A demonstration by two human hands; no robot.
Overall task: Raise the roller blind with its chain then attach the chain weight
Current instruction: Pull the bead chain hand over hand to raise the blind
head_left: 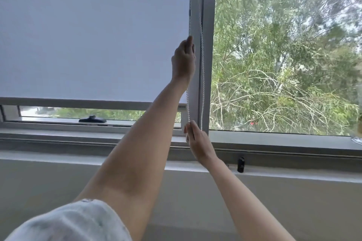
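Two grips on one bead chain (202, 68), left hand (183, 58) high, right hand (196, 141) low

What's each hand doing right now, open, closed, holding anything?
Left hand: closed on the bead chain, high beside the roller blind.
Right hand: closed on the same chain, low near the sill.

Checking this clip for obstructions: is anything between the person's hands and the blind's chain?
Nothing visible. Both hands are already on the chain: the left hand grips the strand beside the roller blind edge higher up, the right hand grips the same strand near the sill.
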